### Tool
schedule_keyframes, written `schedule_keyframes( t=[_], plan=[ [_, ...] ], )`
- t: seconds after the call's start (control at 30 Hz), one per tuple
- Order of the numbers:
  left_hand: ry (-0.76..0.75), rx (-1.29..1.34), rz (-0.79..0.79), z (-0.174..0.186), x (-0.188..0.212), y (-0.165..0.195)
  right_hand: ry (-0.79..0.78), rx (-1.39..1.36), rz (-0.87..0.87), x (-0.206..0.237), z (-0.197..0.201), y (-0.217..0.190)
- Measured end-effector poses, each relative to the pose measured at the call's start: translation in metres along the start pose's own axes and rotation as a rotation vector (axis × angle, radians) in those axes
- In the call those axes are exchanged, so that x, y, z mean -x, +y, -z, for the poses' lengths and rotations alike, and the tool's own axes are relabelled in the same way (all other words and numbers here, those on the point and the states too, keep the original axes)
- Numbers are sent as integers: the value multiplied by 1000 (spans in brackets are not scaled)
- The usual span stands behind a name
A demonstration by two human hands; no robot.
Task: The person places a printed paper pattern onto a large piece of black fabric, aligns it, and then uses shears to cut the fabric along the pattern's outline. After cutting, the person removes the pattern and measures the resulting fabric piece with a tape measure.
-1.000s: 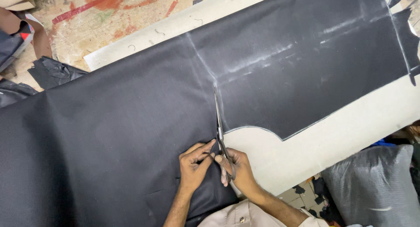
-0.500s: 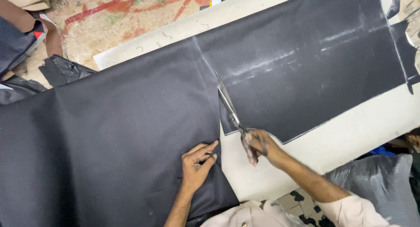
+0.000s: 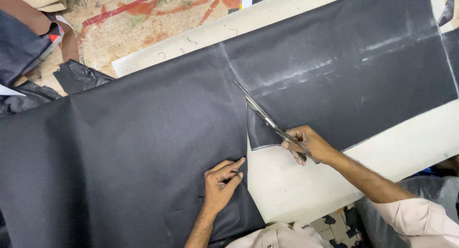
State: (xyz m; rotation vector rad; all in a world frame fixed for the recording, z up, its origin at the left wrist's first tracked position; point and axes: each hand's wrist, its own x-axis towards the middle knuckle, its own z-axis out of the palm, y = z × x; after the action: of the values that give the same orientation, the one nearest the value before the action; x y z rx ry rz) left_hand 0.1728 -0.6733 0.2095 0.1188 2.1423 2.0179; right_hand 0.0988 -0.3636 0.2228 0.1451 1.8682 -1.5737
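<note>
Pale cutting table (image 3: 306, 190) carries a wide sheet of black fabric (image 3: 119, 147) marked with chalk lines. Left hand (image 3: 221, 183) lies flat, fingers together, pressing the cloth beside the cut edge. Just right and above it, the right hand (image 3: 308, 144) grips scissors (image 3: 260, 112), blades parted, pointing up-left along the chalk line.

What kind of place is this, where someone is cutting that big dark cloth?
Most likely a tailoring or garment-cutting workshop. A wide black fabric with white chalk lines lies on a pale cutting table; the right hand works long shears along a line, the left hand presses the cloth flat. Dark offcuts lie nearby.
</note>
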Motion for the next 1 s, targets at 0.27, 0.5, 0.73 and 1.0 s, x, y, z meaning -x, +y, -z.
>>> schedule_keyframes(
  t=[0.27,0.5,0.73,1.0],
  plan=[
    [-20,31,6,0,-2,3,42,-24,-5,6,-19,3],
    [-11,9,48,0,-1,8,29,-38,61,-13,-34,-19],
    [-25,31,28,4,-2,12,82,-2,63,-29,-41,-31],
    [-32,-28,62,6,-5,11,77,7,95,-33,-43,-40]
  ],
)
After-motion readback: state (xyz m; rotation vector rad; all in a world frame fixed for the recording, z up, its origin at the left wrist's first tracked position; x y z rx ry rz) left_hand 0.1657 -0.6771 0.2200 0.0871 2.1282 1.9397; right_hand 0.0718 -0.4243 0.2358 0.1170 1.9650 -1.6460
